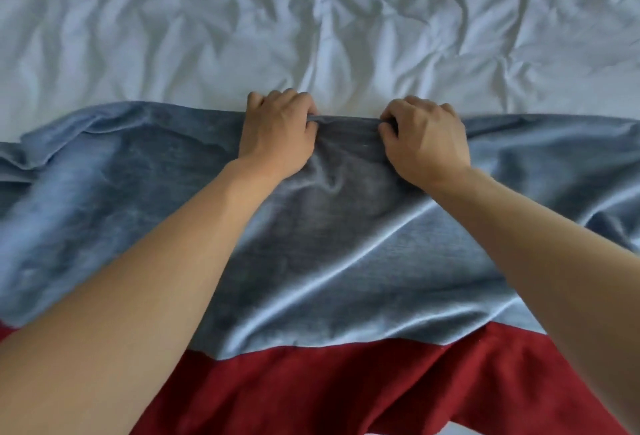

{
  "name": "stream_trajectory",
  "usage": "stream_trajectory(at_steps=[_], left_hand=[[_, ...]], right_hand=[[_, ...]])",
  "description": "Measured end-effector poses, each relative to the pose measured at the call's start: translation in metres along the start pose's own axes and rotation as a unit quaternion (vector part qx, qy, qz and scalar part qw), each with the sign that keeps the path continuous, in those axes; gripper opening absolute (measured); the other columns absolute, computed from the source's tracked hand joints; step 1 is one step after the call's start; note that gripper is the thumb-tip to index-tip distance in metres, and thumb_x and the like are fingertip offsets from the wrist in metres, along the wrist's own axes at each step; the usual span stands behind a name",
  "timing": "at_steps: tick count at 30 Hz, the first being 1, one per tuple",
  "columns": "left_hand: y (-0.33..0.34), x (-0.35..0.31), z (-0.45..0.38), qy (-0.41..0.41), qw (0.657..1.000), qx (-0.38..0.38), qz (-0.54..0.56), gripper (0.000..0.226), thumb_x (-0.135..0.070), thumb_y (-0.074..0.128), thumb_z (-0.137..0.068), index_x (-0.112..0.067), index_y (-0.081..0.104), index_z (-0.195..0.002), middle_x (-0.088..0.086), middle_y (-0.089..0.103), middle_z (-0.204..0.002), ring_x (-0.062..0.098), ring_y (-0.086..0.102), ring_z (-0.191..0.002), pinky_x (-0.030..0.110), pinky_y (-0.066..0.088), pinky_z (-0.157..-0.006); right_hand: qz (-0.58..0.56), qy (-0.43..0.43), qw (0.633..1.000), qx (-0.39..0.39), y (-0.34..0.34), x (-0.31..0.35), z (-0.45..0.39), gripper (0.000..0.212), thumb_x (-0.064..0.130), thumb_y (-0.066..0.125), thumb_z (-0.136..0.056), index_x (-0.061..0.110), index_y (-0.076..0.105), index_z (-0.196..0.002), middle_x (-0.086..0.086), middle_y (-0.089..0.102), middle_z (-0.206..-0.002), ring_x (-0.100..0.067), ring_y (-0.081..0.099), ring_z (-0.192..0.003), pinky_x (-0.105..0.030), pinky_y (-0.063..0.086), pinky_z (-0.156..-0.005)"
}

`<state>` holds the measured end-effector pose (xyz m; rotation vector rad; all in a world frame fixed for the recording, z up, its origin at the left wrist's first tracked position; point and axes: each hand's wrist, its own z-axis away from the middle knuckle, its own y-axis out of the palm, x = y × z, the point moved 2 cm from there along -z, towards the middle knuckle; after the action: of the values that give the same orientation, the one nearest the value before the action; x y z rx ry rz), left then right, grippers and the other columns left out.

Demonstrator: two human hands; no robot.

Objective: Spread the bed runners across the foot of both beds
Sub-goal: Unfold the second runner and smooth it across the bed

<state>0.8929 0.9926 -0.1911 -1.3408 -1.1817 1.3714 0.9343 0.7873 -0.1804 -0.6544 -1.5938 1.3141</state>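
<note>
On the white bed point(311, 18), the blue bed runner point(311, 244) lies long from side to side. Your left hand point(277, 129) and right hand point(426, 140) pinch its far edge, close together near the middle.

Runner point(346, 244) lay across the sheet point(311, 18); both hands point(277, 129) point(426, 140) sat side by side on the runner's far edge; a second cloth point(311, 389) lay under its near edge.

A crumpled white duvet point(346, 18) covers the far part of the view, creased all over.
</note>
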Motion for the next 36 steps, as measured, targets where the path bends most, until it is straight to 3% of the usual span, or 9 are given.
stream_trajectory(at_steps=[4,8,10,13,16,22,26,30,36], left_hand=[[0.004,-0.002,-0.032,0.031,0.999,0.015,0.024,0.013,-0.024,0.050,-0.095,-0.016,0.059,-0.093,0.001,0.063,-0.098,0.025,0.055,-0.089,0.035,0.026,-0.081],[-0.010,0.031,-0.023,0.017,0.995,-0.011,0.096,0.030,-0.040,0.043,-0.096,-0.016,0.056,-0.083,-0.006,0.058,-0.080,0.022,0.051,-0.071,0.038,0.032,-0.082],[-0.021,0.068,-0.012,-0.004,0.993,-0.016,0.119,0.038,-0.038,0.035,-0.097,-0.014,0.052,-0.075,-0.006,0.054,-0.070,0.024,0.050,-0.066,0.039,0.037,-0.083],[-0.034,0.131,0.000,-0.015,0.997,0.009,0.078,0.035,-0.026,0.033,-0.095,-0.010,0.061,-0.081,0.003,0.063,-0.085,0.029,0.055,-0.083,0.042,0.039,-0.085],[-0.043,0.186,0.012,-0.014,0.998,0.032,0.045,0.023,-0.027,0.044,-0.088,-0.018,0.065,-0.091,-0.002,0.064,-0.095,0.024,0.055,-0.091,0.040,0.035,-0.092],[-0.049,0.260,0.036,0.001,0.999,0.026,0.019,0.024,-0.034,0.047,-0.092,-0.016,0.052,-0.078,0.002,0.062,-0.071,0.028,0.051,-0.068,0.038,0.030,-0.083],[-0.047,0.287,0.031,0.008,0.999,0.019,0.044,0.031,-0.036,0.046,-0.098,-0.012,0.054,-0.080,0.001,0.057,-0.068,0.028,0.047,-0.063,0.041,0.035,-0.088],[-0.043,0.281,0.041,0.010,1.000,-0.004,0.027,0.031,-0.041,0.044,-0.095,-0.012,0.055,-0.088,0.005,0.060,-0.079,0.031,0.054,-0.075,0.043,0.035,-0.086],[-0.055,0.277,0.071,-0.004,1.000,-0.015,-0.010,0.048,-0.050,0.047,-0.092,-0.013,0.052,-0.122,0.009,0.061,-0.111,0.032,0.054,-0.104,0.044,0.033,-0.095]], right_hand=[[0.054,0.055,0.997,-0.015,0.000,0.006,-0.016,0.023,0.022,0.047,-0.098,0.011,0.067,-0.103,-0.009,0.067,-0.105,-0.032,0.059,-0.095,-0.044,0.041,-0.092],[0.031,0.031,0.998,-0.043,0.007,0.038,-0.020,0.021,0.025,0.053,-0.093,0.010,0.064,-0.102,-0.008,0.066,-0.098,-0.032,0.059,-0.092,-0.041,0.040,-0.088],[0.018,0.004,0.999,-0.043,0.018,0.068,-0.025,0.021,0.027,0.054,-0.092,0.010,0.063,-0.100,-0.007,0.065,-0.096,-0.032,0.058,-0.090,-0.041,0.039,-0.086],[0.005,-0.020,0.999,-0.041,0.038,0.113,-0.039,0.021,0.025,0.052,-0.093,0.008,0.063,-0.099,-0.008,0.066,-0.095,-0.032,0.058,-0.088,-0.040,0.038,-0.083],[-0.012,-0.020,0.998,-0.056,0.053,0.149,-0.050,0.021,0.021,0.047,-0.093,0.008,0.063,-0.099,-0.009,0.067,-0.096,-0.033,0.058,-0.086,-0.042,0.039,-0.083],[-0.007,-0.008,0.997,-0.073,0.063,0.177,-0.053,0.020,0.030,0.054,-0.094,0.012,0.063,-0.095,-0.006,0.068,-0.091,-0.031,0.059,-0.085,-0.041,0.038,-0.087],[0.044,0.020,0.997,-0.052,0.062,0.170,-0.057,0.018,0.026,0.058,-0.093,0.010,0.065,-0.099,-0.010,0.069,-0.096,-0.035,0.059,-0.092,-0.042,0.038,-0.092],[0.070,0.015,0.995,-0.066,0.066,0.192,-0.054,0.022,0.025,0.055,-0.091,0.009,0.065,-0.104,-0.012,0.066,-0.100,-0.036,0.058,-0.095,-0.044,0.038,-0.091],[0.055,-0.031,0.997,-0.042,0.065,0.219,-0.046,0.028,0.026,0.055,-0.093,0.010,0.064,-0.114,-0.010,0.067,-0.103,-0.033,0.059,-0.099,-0.044,0.038,-0.095]])
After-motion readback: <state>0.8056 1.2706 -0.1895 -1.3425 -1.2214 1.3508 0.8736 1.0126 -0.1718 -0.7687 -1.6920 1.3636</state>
